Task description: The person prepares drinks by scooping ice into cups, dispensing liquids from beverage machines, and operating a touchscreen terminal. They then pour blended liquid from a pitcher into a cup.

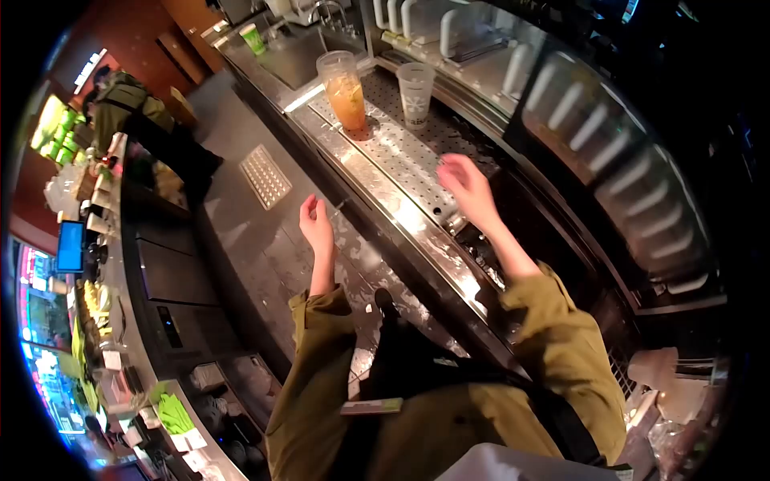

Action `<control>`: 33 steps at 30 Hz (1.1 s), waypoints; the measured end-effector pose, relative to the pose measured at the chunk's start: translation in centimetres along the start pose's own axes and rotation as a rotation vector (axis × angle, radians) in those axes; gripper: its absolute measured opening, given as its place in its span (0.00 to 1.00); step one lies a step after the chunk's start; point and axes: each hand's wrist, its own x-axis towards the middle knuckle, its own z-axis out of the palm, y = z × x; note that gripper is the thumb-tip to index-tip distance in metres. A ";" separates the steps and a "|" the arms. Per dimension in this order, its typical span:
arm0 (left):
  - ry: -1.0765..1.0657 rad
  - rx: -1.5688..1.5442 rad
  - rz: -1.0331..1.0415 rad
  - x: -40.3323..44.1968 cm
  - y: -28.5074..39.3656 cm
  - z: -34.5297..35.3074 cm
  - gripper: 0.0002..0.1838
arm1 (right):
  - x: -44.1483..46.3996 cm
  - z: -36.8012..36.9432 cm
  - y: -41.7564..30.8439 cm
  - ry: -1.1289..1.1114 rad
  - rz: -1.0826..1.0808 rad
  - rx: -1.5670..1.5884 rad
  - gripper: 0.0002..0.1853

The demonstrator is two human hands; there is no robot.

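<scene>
My left hand [316, 228] is raised over the floor, left of the steel counter. Its fingers are loosely bent, a little apart, and nothing shows in them. Over the perforated drip tray [393, 156] hovers my right hand [467, 188], fingers curved and apart from the thumb, with no visible object held. Beyond it on the tray stands a clear printed cup [415, 98], which looks empty of drink. To its left is a tall clear cup of orange drink [346, 94] with pale pieces inside. Neither hand touches a cup.
A sink [309, 60] with a tap and a green cup [252, 38] are at the far end. White-handled containers [577, 112] line the right side. Another person [140, 120] bends over the left counter, where a blue screen [70, 247] stands. The floor looks wet.
</scene>
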 end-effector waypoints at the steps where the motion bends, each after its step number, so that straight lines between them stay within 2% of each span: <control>1: -0.090 0.024 -0.027 1.4 0.3 0.1 0.17 | 3.9 3.1 1.1 -0.017 0.001 0.008 0.15; 3: -0.285 0.072 -0.051 4.8 0.9 0.3 0.18 | 9.3 7.2 1.4 -0.077 0.292 0.078 0.14; 5: -0.403 0.111 -0.138 9.0 1.0 1.4 0.19 | 12.6 9.6 2.6 0.016 0.350 0.085 0.14; 7: -0.434 0.057 -0.054 13.5 0.7 3.5 0.19 | 14.9 10.2 4.6 0.072 0.390 0.092 0.15; 8: -0.419 0.031 0.003 15.1 0.6 5.0 0.21 | 15.3 10.3 5.4 0.201 0.306 0.046 0.14; 9: -0.418 -0.028 0.057 17.7 -2.0 6.5 0.35 | 15.5 10.2 6.6 0.357 0.192 -0.083 0.17; 11: -0.425 0.069 0.267 19.7 0.6 10.2 0.49 | 15.8 9.4 7.6 0.577 0.151 -0.253 0.25; 12: -0.416 0.109 0.300 20.5 0.7 11.9 0.52 | 16.3 9.0 8.5 0.630 0.204 -0.240 0.35; 13: -0.410 0.148 0.331 21.1 0.6 13.5 0.56 | 17.0 8.3 9.3 0.601 0.174 -0.366 0.45; 14: -0.403 0.186 0.366 21.5 0.4 14.9 0.59 | 17.8 8.1 10.2 0.606 0.201 -0.397 0.50; 15: -0.438 0.068 0.292 21.9 0.1 16.2 0.61 | 18.9 7.8 11.0 0.612 0.225 -0.425 0.54; 16: -0.603 0.239 0.056 22.9 -0.1 16.8 0.62 | 20.4 7.2 11.6 0.521 0.120 -0.266 0.57; 17: -0.650 0.281 -0.008 23.6 -0.2 17.5 0.63 | 21.1 7.2 12.0 0.511 0.155 -0.069 0.57; 18: -0.699 0.326 -0.070 24.3 0.0 18.3 0.63 | 22.1 6.9 13.0 0.492 0.103 -0.091 0.57; 19: -0.643 0.245 0.030 24.3 0.0 18.5 0.63 | 22.5 6.9 13.8 0.476 0.062 -0.110 0.57; 20: -0.585 0.161 0.127 24.5 0.0 18.6 0.63 | 23.0 6.6 14.2 0.483 0.128 -0.272 0.53; 23: -0.754 -0.026 0.070 25.8 0.0 18.4 0.63 | 23.8 6.4 13.1 0.427 0.231 -0.213 0.50; 24: -0.814 -0.094 0.053 26.5 0.1 18.6 0.63 | 23.8 6.4 13.1 0.450 0.143 -0.307 0.45; 26: -0.935 -0.234 0.016 28.1 -0.1 19.4 0.63 | 23.8 6.4 13.6 0.481 0.125 -0.328 0.46; 28: -1.271 -0.238 -0.105 30.4 -0.4 19.3 0.64 | 23.6 6.6 11.8 0.486 0.163 -0.310 0.46; 30: -1.502 -0.219 -0.233 32.0 0.8 19.0 0.65 | 24.1 7.1 9.6 0.428 0.235 -0.260 0.45; 32: -1.692 -0.204 -0.327 32.8 4.4 19.2 0.65 | 24.5 6.7 12.4 0.329 0.133 -0.302 0.43; 33: -1.775 -0.168 -0.360 33.1 5.7 19.3 0.62 | 24.2 7.3 12.5 0.358 0.101 -0.397 0.42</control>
